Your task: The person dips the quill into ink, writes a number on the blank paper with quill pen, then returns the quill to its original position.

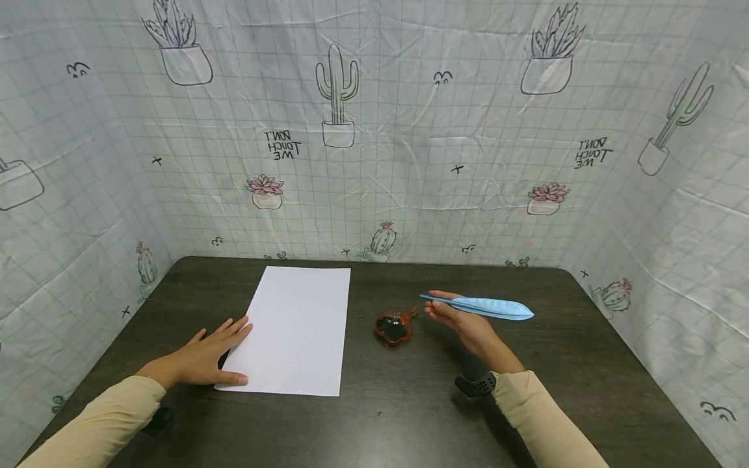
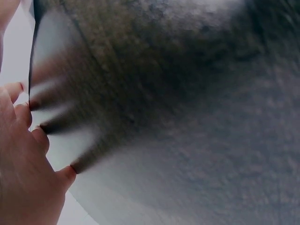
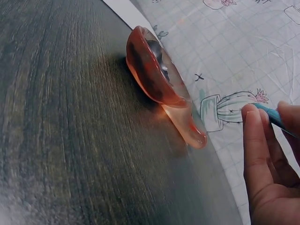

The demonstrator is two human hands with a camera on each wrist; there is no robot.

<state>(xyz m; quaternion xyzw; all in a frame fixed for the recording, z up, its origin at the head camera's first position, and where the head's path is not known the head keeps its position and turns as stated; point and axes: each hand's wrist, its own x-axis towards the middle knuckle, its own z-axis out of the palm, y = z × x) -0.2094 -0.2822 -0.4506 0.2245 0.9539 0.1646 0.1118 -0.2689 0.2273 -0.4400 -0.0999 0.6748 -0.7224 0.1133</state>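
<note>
A white sheet of paper [image 1: 295,331] lies on the dark table, left of centre. My left hand [image 1: 205,357] rests with spread fingers on its left edge; the left wrist view shows that hand [image 2: 28,154] flat at the edge. My right hand [image 1: 468,328] pinches a light blue feather-shaped pen [image 1: 491,307] above the table, its thin end pointing left. In the right wrist view the hand [image 3: 274,168] holds the blue shaft [image 3: 272,115] between thumb and fingers. Between paper and right hand sits a small reddish translucent dish [image 1: 393,329] with dark contents, its handle toward the right hand.
The dark wooden table [image 1: 380,422] reaches back to a white grid-patterned cloth [image 1: 404,162] printed with cacti, which also hangs at both sides. A dark band [image 1: 475,385] is around the right wrist.
</note>
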